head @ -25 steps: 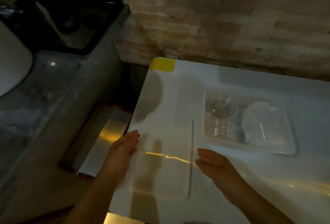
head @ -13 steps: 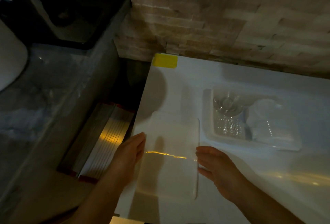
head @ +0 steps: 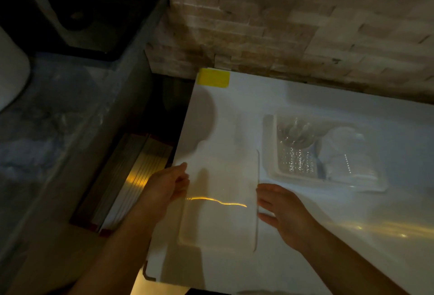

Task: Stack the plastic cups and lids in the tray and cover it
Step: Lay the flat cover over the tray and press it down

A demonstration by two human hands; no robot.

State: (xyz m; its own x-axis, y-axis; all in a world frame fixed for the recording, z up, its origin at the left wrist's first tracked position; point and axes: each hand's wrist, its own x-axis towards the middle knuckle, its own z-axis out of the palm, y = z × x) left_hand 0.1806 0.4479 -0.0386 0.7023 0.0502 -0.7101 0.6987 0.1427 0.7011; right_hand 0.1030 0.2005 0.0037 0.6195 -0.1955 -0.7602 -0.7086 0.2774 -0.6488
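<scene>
White table [head: 305, 106], hands [head: 168, 184] flanking tray cover [head: 220, 200]

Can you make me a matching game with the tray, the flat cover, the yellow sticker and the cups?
Things:
1. tray
2. flat cover
3. yellow sticker
4. cups

Places:
A. at the table's far left corner
B. between the left hand and right hand
C. lying stacked in the tray's left side
D. uncovered on the table, right of the cover

Pairs: 1-D, 2-B, 3-A, 4-C
</scene>
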